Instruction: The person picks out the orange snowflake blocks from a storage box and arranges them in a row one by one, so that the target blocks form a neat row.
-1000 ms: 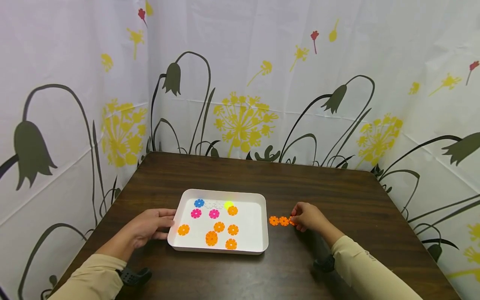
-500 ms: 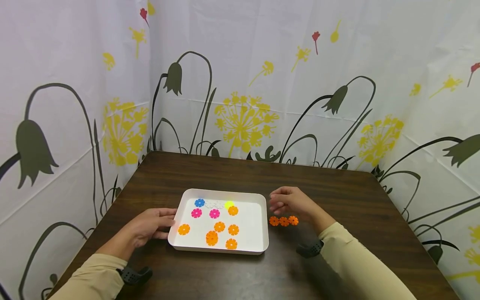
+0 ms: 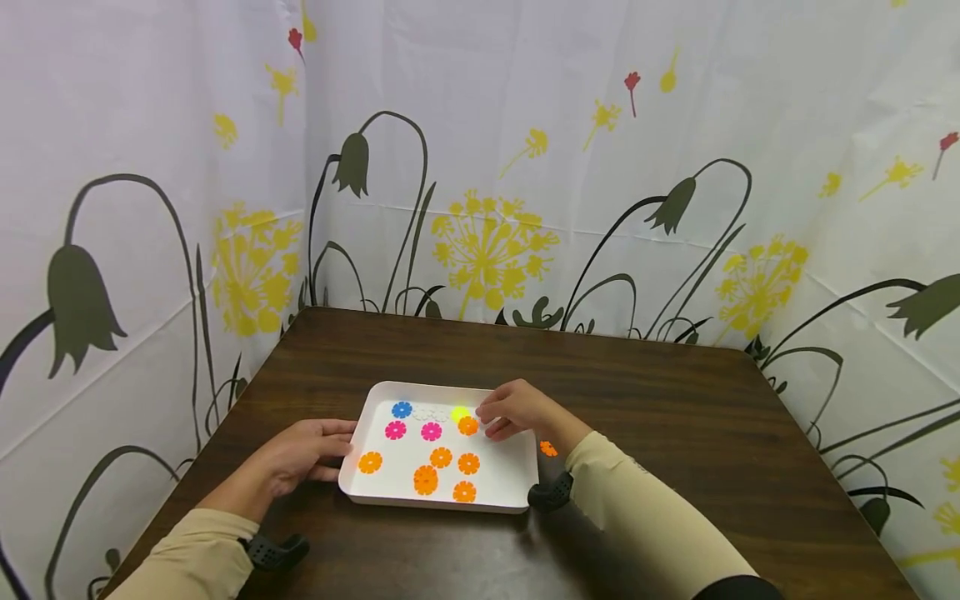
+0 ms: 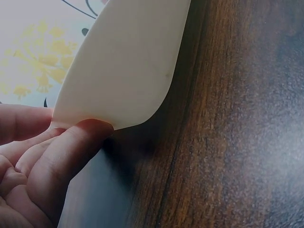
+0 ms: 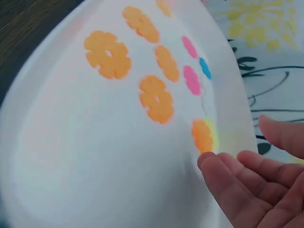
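A shallow white tray (image 3: 510, 475) holds flat, notched flower-shaped discs. My left hand (image 3: 303, 454) stays at its left side, fingertips against the outer wall near a corner, as the left wrist view also shows. Over the tray's back right part hovers my right hand (image 3: 517, 408), thumb and fingers apart with nothing between them. Nearest its fingertips are an orange disc (image 5: 203, 136) and a yellow disc (image 3: 459, 412) partly beneath it. Several more orange discs (image 3: 370, 462) lie toward the front. Two pink discs (image 3: 431, 431), a blue disc (image 3: 402, 409) and pale white discs (image 3: 430, 414) sit further back.
Just right of the tray lies an orange disc (image 3: 549, 448) on the dark wooden table (image 3: 637, 375); the sleeve and forearm hide the spot beside it. A flower-printed curtain (image 3: 480, 167) stands behind the table's far edge.
My right hand has left the row of orange discs beside the tray and moved left over the tray. The left hand and tray have kept their places.
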A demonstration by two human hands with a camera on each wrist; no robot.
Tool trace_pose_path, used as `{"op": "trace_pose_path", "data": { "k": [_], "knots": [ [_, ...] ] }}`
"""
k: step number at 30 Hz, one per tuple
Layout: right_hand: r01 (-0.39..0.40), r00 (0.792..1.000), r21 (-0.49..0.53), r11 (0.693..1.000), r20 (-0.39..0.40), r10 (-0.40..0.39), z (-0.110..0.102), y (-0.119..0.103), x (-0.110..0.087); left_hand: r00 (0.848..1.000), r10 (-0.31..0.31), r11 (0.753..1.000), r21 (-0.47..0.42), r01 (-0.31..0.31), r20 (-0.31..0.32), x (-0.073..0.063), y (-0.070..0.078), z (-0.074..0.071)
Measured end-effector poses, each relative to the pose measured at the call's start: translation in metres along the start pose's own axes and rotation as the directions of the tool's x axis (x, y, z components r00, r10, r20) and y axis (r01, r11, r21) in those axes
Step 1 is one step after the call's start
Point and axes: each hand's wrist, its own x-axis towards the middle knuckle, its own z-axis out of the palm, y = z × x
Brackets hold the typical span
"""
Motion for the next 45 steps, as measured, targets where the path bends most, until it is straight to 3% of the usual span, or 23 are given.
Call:
{"op": "trace_pose_path", "data": {
  "k": [4, 8, 14, 18, 28, 30, 34, 38, 39, 42, 45],
  "knots": [
    [-0.008, 0.999, -0.118, 0.993, -0.043, 0.003, 0.013, -0.001, 0.006, 1.000, 0.001, 1.000, -0.006, -0.001, 0.009, 0.001, 0.000, 0.000],
    [-0.039, 0.993, -0.282, 0.959, -0.119, 0.006, 0.024, -0.005, 0.012, 1.000, 0.007, 1.000, -0.010, -0.007, 0.017, 0.001, 0.001, -0.001],
    [-0.107, 0.981, -0.517, 0.849, -0.196, 0.004, 0.039, -0.012, 0.020, 1.000, -0.005, 1.000, -0.015, 0.005, 0.005, 0.000, 0.000, -0.001],
    [-0.138, 0.974, -0.619, 0.773, -0.228, -0.009, 0.045, -0.014, 0.022, 1.000, -0.015, 1.000, -0.019, 0.015, -0.006, 0.002, 0.000, 0.000],
    [-0.073, 0.972, -0.791, 0.607, -0.192, -0.133, 0.055, -0.010, 0.024, 1.000, -0.018, 1.000, -0.012, 0.018, -0.006, 0.001, 0.001, -0.001],
    [-0.066, 0.972, -0.802, 0.593, -0.187, -0.145, 0.056, -0.009, 0.024, 1.000, -0.023, 1.000, -0.016, 0.023, -0.013, 0.000, 0.001, 0.000],
    [-0.062, 0.975, -0.799, 0.598, -0.176, -0.134, 0.056, -0.010, 0.023, 1.000, -0.020, 1.000, -0.013, 0.020, -0.007, 0.000, 0.001, 0.000],
    [-0.045, 0.980, -0.758, 0.651, -0.159, -0.117, 0.050, -0.013, 0.021, 1.000, -0.021, 1.000, -0.009, 0.021, -0.007, 0.000, 0.001, 0.001],
    [-0.037, 0.982, -0.733, 0.679, -0.153, -0.111, 0.048, -0.013, 0.021, 1.000, -0.025, 1.000, -0.013, 0.025, -0.014, 0.001, 0.001, 0.001],
    [-0.013, 0.989, -0.585, 0.811, -0.127, -0.077, 0.039, -0.015, 0.019, 1.000, -0.024, 1.000, -0.013, 0.024, -0.011, 0.001, 0.001, 0.000],
    [0.015, 0.995, -0.365, 0.931, -0.086, -0.050, 0.030, -0.015, 0.016, 0.999, -0.031, 0.999, -0.015, 0.030, -0.015, 0.001, 0.000, 0.000]
  ]
}}
